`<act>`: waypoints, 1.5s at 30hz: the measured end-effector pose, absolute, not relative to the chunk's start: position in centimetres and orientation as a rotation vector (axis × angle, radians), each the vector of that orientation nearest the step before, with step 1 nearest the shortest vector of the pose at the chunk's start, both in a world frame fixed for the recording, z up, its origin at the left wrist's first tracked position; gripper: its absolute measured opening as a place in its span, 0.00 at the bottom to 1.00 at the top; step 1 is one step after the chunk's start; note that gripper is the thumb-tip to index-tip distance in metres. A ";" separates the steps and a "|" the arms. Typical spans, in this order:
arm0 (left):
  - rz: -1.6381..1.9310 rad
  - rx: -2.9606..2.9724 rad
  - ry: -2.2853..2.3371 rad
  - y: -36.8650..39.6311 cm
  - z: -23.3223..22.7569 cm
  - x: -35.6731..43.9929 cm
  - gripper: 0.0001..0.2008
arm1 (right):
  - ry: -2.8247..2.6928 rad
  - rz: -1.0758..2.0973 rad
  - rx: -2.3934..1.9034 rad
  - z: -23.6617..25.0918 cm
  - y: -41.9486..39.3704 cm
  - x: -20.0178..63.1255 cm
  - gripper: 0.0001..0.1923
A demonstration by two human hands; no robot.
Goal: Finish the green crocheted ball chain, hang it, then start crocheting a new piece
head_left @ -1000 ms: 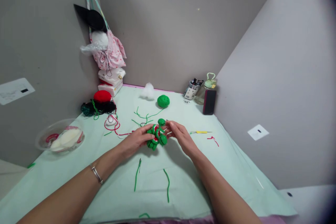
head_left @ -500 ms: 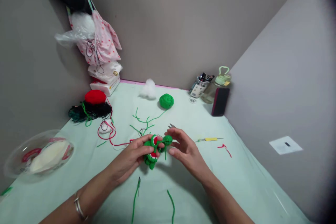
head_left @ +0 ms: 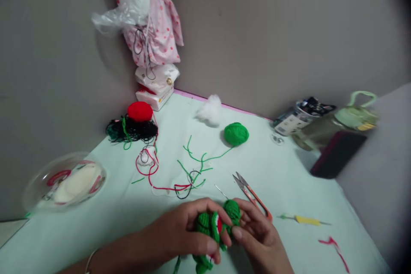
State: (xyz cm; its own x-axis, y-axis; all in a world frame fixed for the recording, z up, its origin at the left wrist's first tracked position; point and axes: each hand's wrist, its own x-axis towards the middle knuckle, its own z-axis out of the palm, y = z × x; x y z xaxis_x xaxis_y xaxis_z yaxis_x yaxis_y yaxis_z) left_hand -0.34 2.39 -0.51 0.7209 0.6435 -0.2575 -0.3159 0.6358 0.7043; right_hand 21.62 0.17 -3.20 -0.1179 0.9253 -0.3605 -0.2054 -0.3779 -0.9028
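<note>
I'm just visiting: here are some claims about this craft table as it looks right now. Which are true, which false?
1. Both hands hold the green crocheted toy. True: left hand and right hand grip it.
2. The scissors lie on the table. True.
3. The green yarn ball sits inside the clear bowl. False: it lies on the table, far from the bowl.
4. The yellow-handled hook is in the right hand. False: it lies on the table beside it.

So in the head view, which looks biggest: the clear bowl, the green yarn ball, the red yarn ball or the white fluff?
1. Clear bowl, biggest by far.
2. Green yarn ball, red yarn ball and white fluff look about alike; I won't rank them.
</note>
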 end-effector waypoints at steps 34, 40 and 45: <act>0.595 0.720 0.424 0.4 -0.6 0.2 0.26 | -1.020 1.192 -1.175 3.4 -1.4 21.2 0.12; 0.687 0.882 0.480 0.0 0.3 0.0 0.19 | -1.320 0.987 -1.149 6.0 -2.5 22.3 0.07; 0.860 0.968 0.503 -0.5 -0.2 0.4 0.16 | -1.471 0.754 -1.066 8.9 -2.3 21.9 0.06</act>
State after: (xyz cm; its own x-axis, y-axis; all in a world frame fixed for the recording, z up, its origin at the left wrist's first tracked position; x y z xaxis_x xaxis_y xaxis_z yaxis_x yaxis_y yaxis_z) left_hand 0.37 -0.53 -0.22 0.5783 0.8159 -0.0025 -0.4024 0.2879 0.8690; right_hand 21.93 -2.27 8.92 0.0212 0.9154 0.4020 0.2074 0.3893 -0.8975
